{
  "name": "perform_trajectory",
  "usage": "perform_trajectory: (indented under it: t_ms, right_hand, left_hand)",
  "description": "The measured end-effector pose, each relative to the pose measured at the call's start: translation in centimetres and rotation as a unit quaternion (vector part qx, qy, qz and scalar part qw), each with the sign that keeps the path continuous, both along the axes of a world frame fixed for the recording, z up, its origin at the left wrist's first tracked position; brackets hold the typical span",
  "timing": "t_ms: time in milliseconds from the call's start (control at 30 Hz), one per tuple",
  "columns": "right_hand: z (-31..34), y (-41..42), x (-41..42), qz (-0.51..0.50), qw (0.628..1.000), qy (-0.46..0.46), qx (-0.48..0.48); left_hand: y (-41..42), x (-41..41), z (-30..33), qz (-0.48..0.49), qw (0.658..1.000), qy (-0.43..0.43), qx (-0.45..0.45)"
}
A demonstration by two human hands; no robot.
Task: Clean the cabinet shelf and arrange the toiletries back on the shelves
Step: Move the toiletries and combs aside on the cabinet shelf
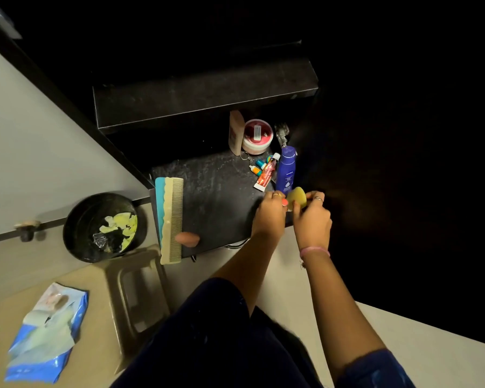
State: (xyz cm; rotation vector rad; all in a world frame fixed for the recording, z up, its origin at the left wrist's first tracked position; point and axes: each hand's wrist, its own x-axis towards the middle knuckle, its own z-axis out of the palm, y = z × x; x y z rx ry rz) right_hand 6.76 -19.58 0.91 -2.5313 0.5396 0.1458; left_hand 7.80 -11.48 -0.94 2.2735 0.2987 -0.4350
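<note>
A yellow rounded container (296, 198) sits at the right front edge of the black lower shelf (219, 197). My left hand (270, 217) and my right hand (312, 219) both grip it from either side. Just behind it stands a blue lotion bottle (286, 170), with a red-and-white tube (267, 175) and small colourful keychain pieces (256, 166) beside it. Further back are a beige bottle (235, 133) and a round jar with a red lid (257, 135). A cream comb (173, 219) over a teal comb (159, 208) lies along the shelf's left edge, with a pink sponge (188, 238) on it.
A black bin (76, 228) with crumpled yellow wipes stands on the floor to the left. A beige plastic stool (135, 292) sits below it, with a blue wipes pack (48, 331) on it. A black upper shelf (205, 99) overhangs the back. The open cabinet door (403, 163) is dark on the right.
</note>
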Motion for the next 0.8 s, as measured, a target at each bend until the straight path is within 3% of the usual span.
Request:
perform_trajectory:
  t_ms: [167, 300, 433, 500, 667, 800]
  right_hand:
    - [-0.3, -0.5, 0.0, 0.013, 1.0, -0.015, -0.001]
    - [-0.6, -0.9, 0.0, 0.033, 0.999, -0.024, 0.01]
    - [-0.1, 0.1, 0.1, 0.07, 0.996, -0.037, 0.028]
    - [0.0, 1.1, 0.3, 0.094, 0.995, -0.027, 0.033]
    - [0.1, 4.2, 0.2, 0.217, 0.966, -0.007, 0.14]
    - [0.0, 7.1, 0.1, 0.347, 0.928, 0.022, 0.132]
  left_hand:
    - [1.3, -0.2, 0.9, -0.081, 0.989, -0.057, 0.107]
    - [5.2, 0.5, 3.4, -0.063, 0.995, -0.066, 0.041]
    - [11.4, 1.2, 6.4, -0.098, 0.99, -0.098, 0.038]
    - [14.3, 1.3, 7.3, -0.086, 0.993, -0.059, 0.054]
    - [19.3, -0.3, 5.6, -0.035, 0.997, -0.015, 0.066]
    - [20.5, -1.6, 4.5, -0.06, 0.994, 0.003, 0.091]
